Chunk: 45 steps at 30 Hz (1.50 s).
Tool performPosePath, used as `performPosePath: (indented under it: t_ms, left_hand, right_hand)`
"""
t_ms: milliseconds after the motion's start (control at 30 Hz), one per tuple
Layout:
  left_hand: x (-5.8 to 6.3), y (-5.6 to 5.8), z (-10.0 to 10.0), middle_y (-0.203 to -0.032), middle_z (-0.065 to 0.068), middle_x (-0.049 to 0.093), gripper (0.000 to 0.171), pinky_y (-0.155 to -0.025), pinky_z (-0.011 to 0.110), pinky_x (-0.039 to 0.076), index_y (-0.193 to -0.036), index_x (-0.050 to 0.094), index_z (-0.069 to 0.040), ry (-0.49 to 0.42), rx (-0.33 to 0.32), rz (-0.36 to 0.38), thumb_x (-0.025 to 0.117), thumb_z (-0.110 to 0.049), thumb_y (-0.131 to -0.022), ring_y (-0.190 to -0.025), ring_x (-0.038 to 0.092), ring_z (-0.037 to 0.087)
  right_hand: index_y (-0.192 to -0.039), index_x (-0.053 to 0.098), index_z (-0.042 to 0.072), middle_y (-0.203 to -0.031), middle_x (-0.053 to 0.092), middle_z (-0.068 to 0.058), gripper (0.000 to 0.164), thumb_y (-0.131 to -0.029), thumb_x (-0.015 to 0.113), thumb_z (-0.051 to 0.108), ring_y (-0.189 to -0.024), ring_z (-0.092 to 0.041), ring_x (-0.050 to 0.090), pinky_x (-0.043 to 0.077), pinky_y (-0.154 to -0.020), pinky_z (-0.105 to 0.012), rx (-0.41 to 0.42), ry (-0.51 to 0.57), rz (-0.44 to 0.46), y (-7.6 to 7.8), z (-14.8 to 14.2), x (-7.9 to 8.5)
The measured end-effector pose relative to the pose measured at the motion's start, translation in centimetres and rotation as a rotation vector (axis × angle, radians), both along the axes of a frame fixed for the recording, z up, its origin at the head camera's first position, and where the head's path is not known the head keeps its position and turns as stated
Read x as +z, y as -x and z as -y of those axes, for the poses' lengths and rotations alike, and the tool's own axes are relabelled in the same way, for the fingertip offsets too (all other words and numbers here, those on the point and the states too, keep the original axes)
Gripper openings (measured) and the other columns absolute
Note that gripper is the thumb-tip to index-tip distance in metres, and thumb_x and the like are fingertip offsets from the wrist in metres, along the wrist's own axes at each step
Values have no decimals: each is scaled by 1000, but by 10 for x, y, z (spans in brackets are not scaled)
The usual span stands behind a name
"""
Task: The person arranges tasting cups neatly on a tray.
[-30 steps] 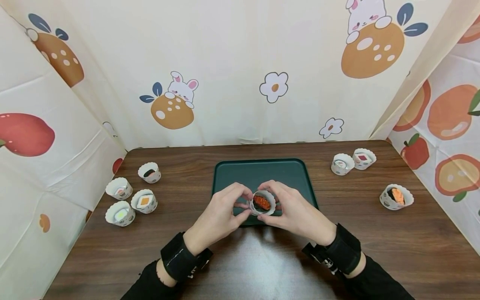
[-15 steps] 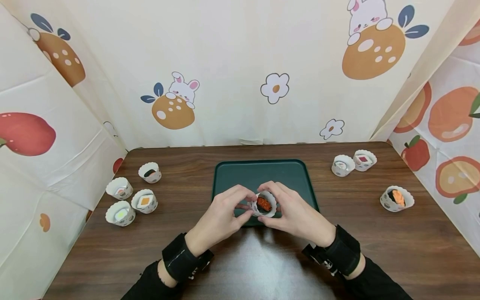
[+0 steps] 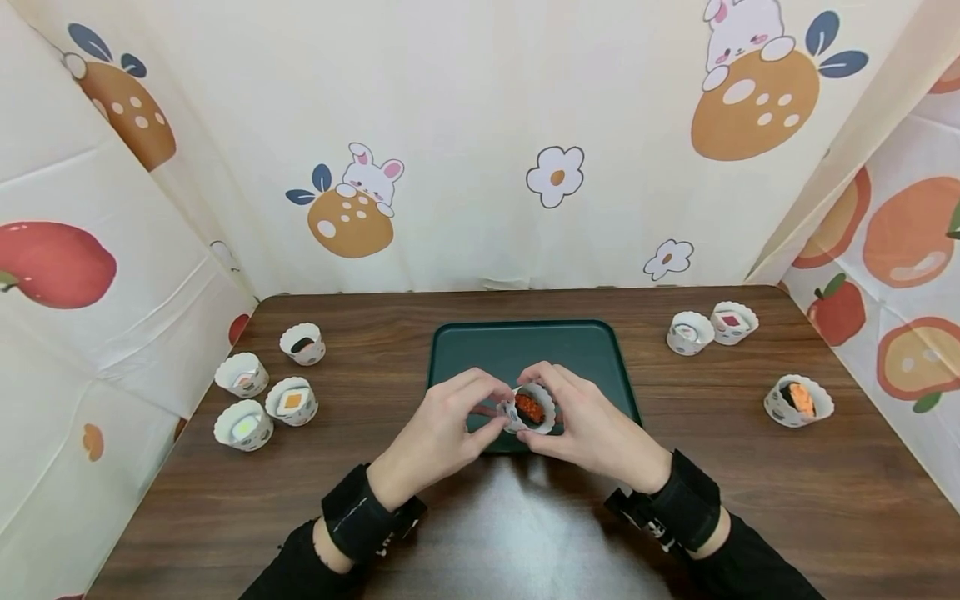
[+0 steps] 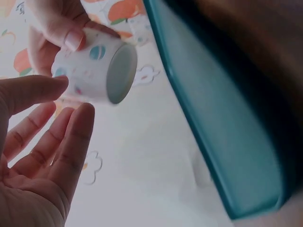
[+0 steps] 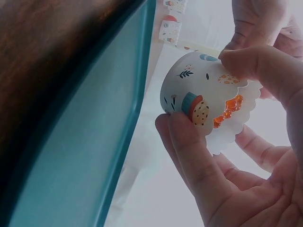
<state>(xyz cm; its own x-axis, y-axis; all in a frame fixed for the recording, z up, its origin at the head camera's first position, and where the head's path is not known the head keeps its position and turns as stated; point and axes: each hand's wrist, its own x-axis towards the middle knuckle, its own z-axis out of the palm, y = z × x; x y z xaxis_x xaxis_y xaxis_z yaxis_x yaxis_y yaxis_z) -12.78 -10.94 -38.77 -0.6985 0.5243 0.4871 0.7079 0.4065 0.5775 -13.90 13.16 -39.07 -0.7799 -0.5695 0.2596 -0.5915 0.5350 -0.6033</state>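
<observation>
The smooth, scallop-rimmed cup (image 5: 199,85) (beady orange topping (image 3: 530,407) inside) is pinched between the left hand (image 3: 446,419) and right hand (image 3: 594,421), fingers curved.

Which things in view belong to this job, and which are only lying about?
In the job: scalloped roe cup; left hand and right hand on it; green tray.
Probably just lying about: four sushi cups, left; three sushi cups, right.
</observation>
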Motion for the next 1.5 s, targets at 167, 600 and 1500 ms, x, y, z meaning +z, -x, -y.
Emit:
performPosePath:
  t_ms: [167, 600, 1500]
  left_hand:
    - [9, 5, 11, -110, 6, 72, 28, -81, 23, 64, -114, 72, -6, 30, 44, -38, 85, 0, -89, -98, 75, 19]
    - [44, 14, 43, -110, 2, 74, 32, -76, 29, 63, -120, 72, -10, 28, 182, -159, 84, -5, -91, -92, 70, 11]
    - [59, 10, 74, -106, 0, 77, 32, -74, 29, 64, -118, 75, -11, -23, 314, -181, 85, -3, -89, -93, 74, 16]
  right_hand:
    - [-135, 57, 13, -123, 66, -3, 52, -92, 85, 20, -99, -10, 65, 61, -81, -29, 11, 2, -13, 6, 1, 2]
    - [-135, 57, 9, -119, 67, -9, 52, -92, 85, 19, -98, -16, 65, 60, -80, -29, 2, -82, -38, 36, 8, 12]
    - [-140, 54, 8, -124, 67, -18, 55, -95, 82, 22, -97, -27, 64, 58, -87, -41, -7, -309, 72, 116, 101, 2]
